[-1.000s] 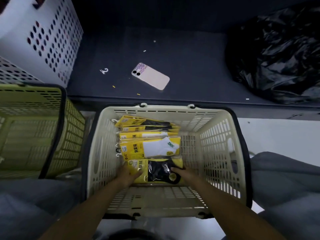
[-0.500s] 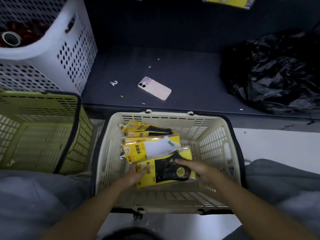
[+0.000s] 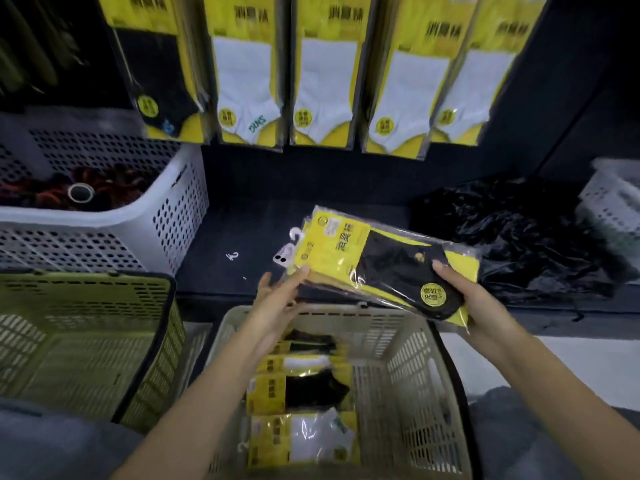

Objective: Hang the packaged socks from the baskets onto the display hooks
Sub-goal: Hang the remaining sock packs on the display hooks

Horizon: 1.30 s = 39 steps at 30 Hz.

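Both hands hold a pack (image 3: 384, 265) of black socks above the far rim of the cream basket (image 3: 412, 372). The right hand (image 3: 474, 303) grips the pack's toe end, thumb on top beside the round yellow sticker and the fingers hidden beneath; the left hand (image 3: 282, 292) is open, fingertips pressed against the pack's lower left edge near the yellow header card. The pack lies tilted, its white hook (image 3: 297, 234) pointing up and left — more packs seem stacked under it, though how many I cannot tell. In the basket more packs (image 3: 304, 410) lie in a row along the left side, black and white pairs mixed. A green basket (image 3: 86, 344) stands just left of the cream one, and a white perforated bin (image 3: 166, 216) sits on the left end of the dark shelf (image 3: 242, 220) with a tape roll (image 3: 81, 192) inside. A phone (image 3: 282, 258) lies on the shelf, partly covered by the held pack, and a loose white hook (image 3: 232, 256) lies left of it. A black bag (image 3: 512, 237) fills the shelf's right side. Above — hung packs (image 3: 311, 81) in a row: one black at the left, four white to its right.
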Tool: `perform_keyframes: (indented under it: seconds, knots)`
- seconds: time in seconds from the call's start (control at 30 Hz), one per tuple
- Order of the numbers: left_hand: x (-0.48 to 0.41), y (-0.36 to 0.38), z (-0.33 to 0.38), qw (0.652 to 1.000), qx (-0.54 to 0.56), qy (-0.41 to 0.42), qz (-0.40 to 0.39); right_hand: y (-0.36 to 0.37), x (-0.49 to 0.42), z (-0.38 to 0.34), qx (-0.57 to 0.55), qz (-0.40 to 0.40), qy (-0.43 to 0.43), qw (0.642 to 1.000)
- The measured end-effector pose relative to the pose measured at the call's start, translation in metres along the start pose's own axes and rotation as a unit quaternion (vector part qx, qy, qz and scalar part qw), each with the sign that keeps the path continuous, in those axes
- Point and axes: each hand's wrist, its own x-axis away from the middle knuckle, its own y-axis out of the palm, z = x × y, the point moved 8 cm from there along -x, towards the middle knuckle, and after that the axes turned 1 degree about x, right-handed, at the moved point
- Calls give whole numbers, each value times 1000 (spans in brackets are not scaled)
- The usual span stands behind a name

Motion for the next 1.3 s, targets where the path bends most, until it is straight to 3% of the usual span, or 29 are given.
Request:
perform_keyframes:
  seconds: [0.07, 0.13, 0.3, 0.43, 0.53, 0.8, 0.93, 1.1, 1.2, 1.3]
  knots:
    - [12, 42, 10, 995, 49, -13, -84, 11, 0, -2, -65, -2, -14, 998]
    - [21, 73, 18, 990, 22, 11, -138, 27, -3, 0, -95, -13, -15, 995]
    - [17, 89, 50, 989, -39, 118, -85, 48, -12, -9, -65, -26, -25, 997]
    - [17, 90, 92, 973, -101, 205, -30, 35, -17, -47, 1, 77, -139, 987]
    - [20, 99, 113, 959, -152, 238, -12, 37, -17, -70, 58, 84, -197, 975]
    - [23, 132, 140, 934, -225, 270, -71, 26, -13, -109, 94, 118, -281, 948]
    - [25, 160, 146, 897, -312, 292, -115, 35, -11, -136, 67, 76, -299, 949]
    - [34, 210, 160, 862, -328, 348, -167, 23, -6, -180, 37, 70, -312, 947]
    - [40, 238, 177, 847, -338, 371, -173, 3, -8, -205, 28, 81, -303, 949]
    - [37, 246, 204, 840, -339, 406, -121, -25, -18, -222, 16, 99, -282, 954]
